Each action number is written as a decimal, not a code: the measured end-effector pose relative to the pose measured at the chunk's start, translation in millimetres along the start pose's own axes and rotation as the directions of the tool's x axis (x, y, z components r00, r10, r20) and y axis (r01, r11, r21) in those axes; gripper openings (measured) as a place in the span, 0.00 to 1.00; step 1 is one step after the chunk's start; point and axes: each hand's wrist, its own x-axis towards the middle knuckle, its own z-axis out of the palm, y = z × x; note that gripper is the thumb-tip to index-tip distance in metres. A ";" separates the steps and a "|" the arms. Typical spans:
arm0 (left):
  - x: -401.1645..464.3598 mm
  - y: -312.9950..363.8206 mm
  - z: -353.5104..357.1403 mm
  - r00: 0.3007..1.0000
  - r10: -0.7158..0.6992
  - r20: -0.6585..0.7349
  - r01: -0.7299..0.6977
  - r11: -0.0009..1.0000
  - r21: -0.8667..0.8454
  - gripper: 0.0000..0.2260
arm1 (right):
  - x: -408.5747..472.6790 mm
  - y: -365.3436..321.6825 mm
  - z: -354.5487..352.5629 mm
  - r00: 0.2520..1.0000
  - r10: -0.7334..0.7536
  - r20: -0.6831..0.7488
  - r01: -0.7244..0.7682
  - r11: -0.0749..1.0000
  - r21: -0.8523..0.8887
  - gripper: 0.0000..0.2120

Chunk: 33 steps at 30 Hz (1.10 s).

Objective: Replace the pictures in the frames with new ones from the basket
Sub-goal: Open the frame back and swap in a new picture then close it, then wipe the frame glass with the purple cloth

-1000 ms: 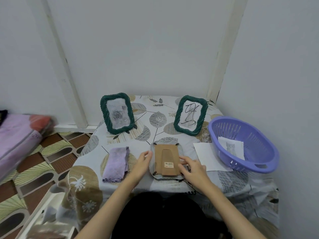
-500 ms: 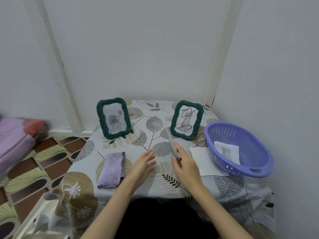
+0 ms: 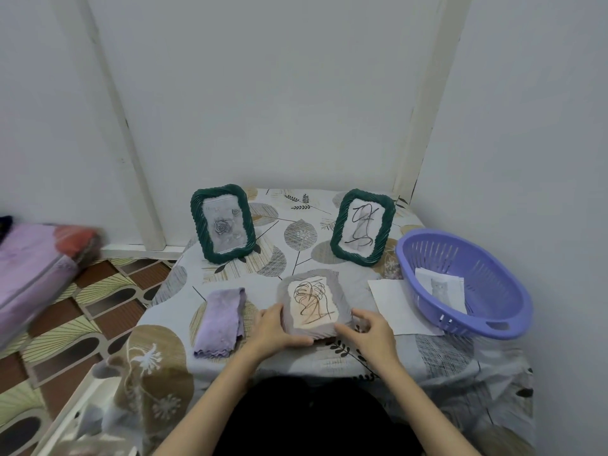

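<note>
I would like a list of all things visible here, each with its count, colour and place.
green frames: 2, dark green, standing at table's back
grey frame: 1, grey, face up at front centre, between both hands
cloth: 1, lilac, left of grey frame
basket: 1, purple, table's right
cat picture: 1, white-grey, inside basket
paper sheet: 1, white, beside basket
table: 1, leaf-patterned cover
left hand: 1, on frame's left edge
right hand: 1, at frame's right edge

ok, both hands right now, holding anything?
Left hand: holding the grey rectangular picture frame by its left edge.
Right hand: fingers at that frame's right edge, grip unclear.
</note>
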 end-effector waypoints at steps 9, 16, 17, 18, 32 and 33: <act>11.5 -15.8 3.3 0.991 0.132 0.036 -0.135 0.905 0.404 0.44 | -9.6 21.5 9.7 0.991 -0.131 0.003 0.114 0.852 -0.511 0.26; 9.5 -45.4 -47.6 0.743 -0.116 -0.660 0.277 0.950 0.146 0.18 | -6.8 26.9 8.4 0.986 -0.155 0.061 0.165 0.867 -0.471 0.44; 9.3 -48.4 -54.1 0.738 -0.264 -0.621 0.429 0.894 0.129 0.20 | -5.4 28.4 8.6 0.986 -0.155 0.062 0.166 0.868 -0.469 0.42; 9.8 -50.3 -57.7 0.742 -0.378 -0.554 0.521 0.845 0.122 0.20 | -5.0 28.7 8.8 0.985 -0.157 0.065 0.169 0.869 -0.465 0.39; 6.4 20.7 -53.4 0.988 -0.099 -0.121 0.000 0.772 -0.636 0.29 | 4.6 -55.5 36.8 0.978 -0.139 0.154 0.042 0.859 0.511 0.19; 6.9 26.6 -49.6 0.993 -0.081 -0.090 -0.001 0.737 -0.676 0.28 | 7.8 -60.2 37.8 0.981 -0.105 0.160 0.001 0.841 0.541 0.23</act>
